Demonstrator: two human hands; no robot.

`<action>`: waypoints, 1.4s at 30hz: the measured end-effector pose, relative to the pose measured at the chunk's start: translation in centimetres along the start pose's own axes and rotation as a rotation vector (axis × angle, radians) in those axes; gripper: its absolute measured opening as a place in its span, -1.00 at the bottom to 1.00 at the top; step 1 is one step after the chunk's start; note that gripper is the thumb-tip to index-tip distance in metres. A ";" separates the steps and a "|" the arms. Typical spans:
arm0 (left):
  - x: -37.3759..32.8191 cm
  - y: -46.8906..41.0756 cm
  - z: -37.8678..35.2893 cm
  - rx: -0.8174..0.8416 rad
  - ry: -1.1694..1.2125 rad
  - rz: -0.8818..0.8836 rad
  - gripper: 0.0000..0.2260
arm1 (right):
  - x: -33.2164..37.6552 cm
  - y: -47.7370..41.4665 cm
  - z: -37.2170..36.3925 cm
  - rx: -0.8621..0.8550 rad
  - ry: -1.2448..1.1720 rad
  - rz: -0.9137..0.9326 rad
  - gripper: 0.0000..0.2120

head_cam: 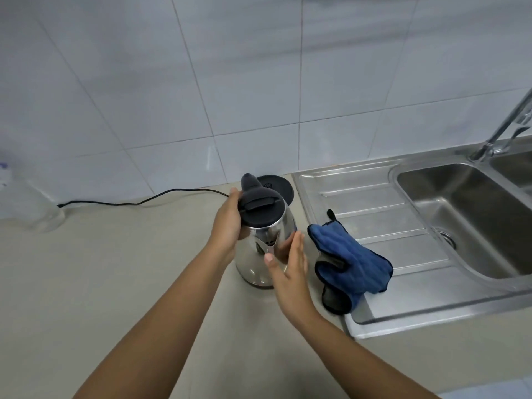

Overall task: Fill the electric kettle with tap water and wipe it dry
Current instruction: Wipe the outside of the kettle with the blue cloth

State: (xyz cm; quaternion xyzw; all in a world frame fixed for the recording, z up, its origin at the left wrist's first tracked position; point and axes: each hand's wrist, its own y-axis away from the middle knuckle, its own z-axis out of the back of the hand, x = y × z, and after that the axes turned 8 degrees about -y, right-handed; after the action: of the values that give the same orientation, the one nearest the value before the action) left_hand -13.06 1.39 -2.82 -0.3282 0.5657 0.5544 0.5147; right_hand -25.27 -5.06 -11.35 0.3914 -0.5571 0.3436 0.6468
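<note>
A shiny steel electric kettle [260,254] with a closed black lid stands on the beige counter, just in front of its round black base [280,185]. My left hand [229,223] grips the kettle's upper left side at the handle. Fingers straight, my right hand [289,272] lies flat against the kettle's right side. A crumpled blue cloth [349,262] with dark edging lies right of the kettle, half on the steel drainboard [371,203]. At the far right the tap [506,125] rises over the sink basin [472,214].
A black power cord [138,200] runs left from the base along the tiled wall. A clear plastic bottle [37,208] stands at the far left of the counter [100,269]. A second basin [515,168] shows at the right edge.
</note>
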 end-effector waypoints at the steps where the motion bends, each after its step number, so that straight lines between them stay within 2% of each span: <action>1: 0.7 0.4 -0.2 0.001 0.032 -0.017 -0.65 | -0.1 -0.4 0.6 0.006 0.005 -0.006 -0.16; 4: 2.8 2.3 -0.9 -0.008 0.099 -0.053 -0.65 | -1.2 -0.7 2.7 0.071 0.061 0.021 -0.17; 8: 4.0 3.1 -0.9 -0.101 0.060 -0.071 -0.67 | -2.0 -0.9 4.5 0.139 0.109 0.032 -0.16; 9: 3.9 2.9 -0.6 -0.147 0.011 -0.078 -0.65 | -2.2 -0.8 4.6 0.127 0.110 0.033 -0.15; 12: 2.4 -0.5 1.8 -0.251 -0.186 -0.272 -0.50 | -1.1 -0.6 2.6 0.012 0.153 0.071 -0.14; 15: 1.8 -3.3 2.8 -0.140 -0.320 -0.290 -0.48 | -0.8 0.7 0.6 -0.078 0.086 0.009 -0.22; 18: 0.7 -4.3 3.0 0.027 -0.342 -0.245 -0.59 | -0.4 0.6 0.0 -0.085 0.043 -0.088 -0.29; 23: 0.3 -5.2 4.2 0.018 -0.472 -0.246 -0.68 | -0.4 1.3 -1.4 -0.098 -0.141 -0.264 -0.12; 27: 1.1 -5.1 5.5 0.020 -0.602 -0.266 -0.50 | -0.9 0.9 -0.7 -0.124 -0.229 -0.248 0.00; 30: 2.1 -4.1 5.9 0.026 -0.525 -0.256 -0.46 | -0.6 -0.3 0.4 -0.164 -0.280 -0.219 -0.25; 32: 2.8 -3.5 5.5 -0.010 -0.427 -0.254 -0.51 | -0.3 -1.4 1.0 -0.193 -0.340 -0.208 -0.37; 35: 3.2 -3.4 4.5 -0.117 -0.274 -0.230 -0.61 | 0.7 -2.6 1.6 -0.226 -0.426 -0.242 -0.65; 40: 2.1 -5.0 3.3 -0.178 -0.211 -0.224 -0.56 | 2.2 -5.7 2.5 -0.214 -0.447 -0.283 -0.73; 42: 0.8 -6.2 2.8 -0.216 -0.188 -0.228 -0.54 | 3.1 -8.1 3.1 -0.194 -0.429 -0.315 -0.66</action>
State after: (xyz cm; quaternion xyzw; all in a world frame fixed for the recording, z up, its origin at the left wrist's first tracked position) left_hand -6.81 3.23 -5.00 -0.3906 0.4113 0.5781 0.5866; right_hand -19.09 -11.44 -9.02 0.4733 -0.6438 0.0931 0.5940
